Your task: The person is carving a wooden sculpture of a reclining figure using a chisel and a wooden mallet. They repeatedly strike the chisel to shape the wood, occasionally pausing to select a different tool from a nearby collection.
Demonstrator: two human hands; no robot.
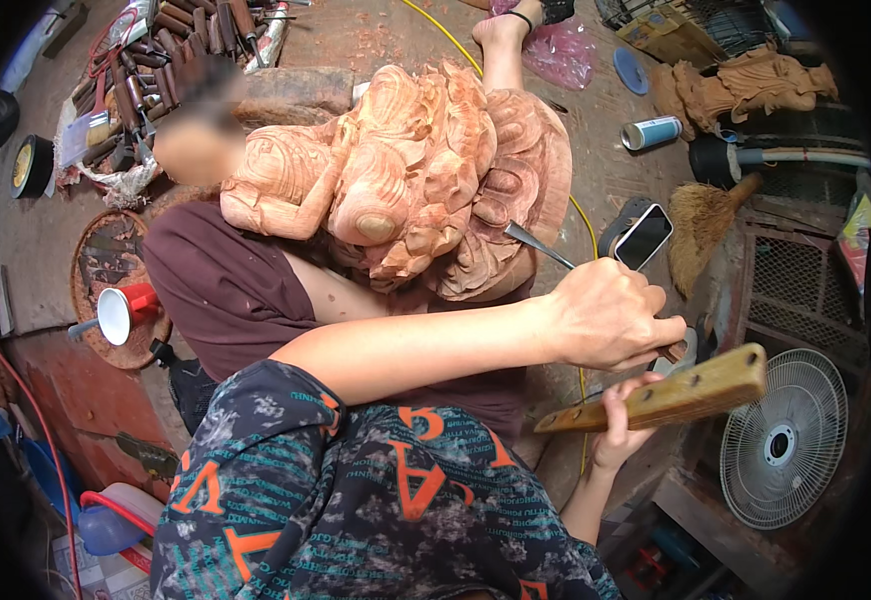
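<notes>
A carved wooden seated figure (386, 170) lies on its side across my legs, its petal-ringed base (516, 200) to the right and its head blurred. My left hand (604, 315) is closed round a chisel (544, 250), whose metal blade meets a petal of the base. The chisel's handle is mostly hidden by the fingers; only its butt end shows below them. Lower right, my right hand (618, 422) grips a flat wooden mallet (701, 390) with dark holes along it. The mallet is close to the chisel's butt; whether they touch, I cannot tell.
Many wooden-handled chisels (171, 60) lie at upper left, above a round woven tray (96, 250) and red cup (139, 302). To the right are a smartphone (644, 238), straw broom (701, 225), can (651, 133), another carving (746, 90) and a fan (784, 440). A yellow cord (594, 235) crosses the floor.
</notes>
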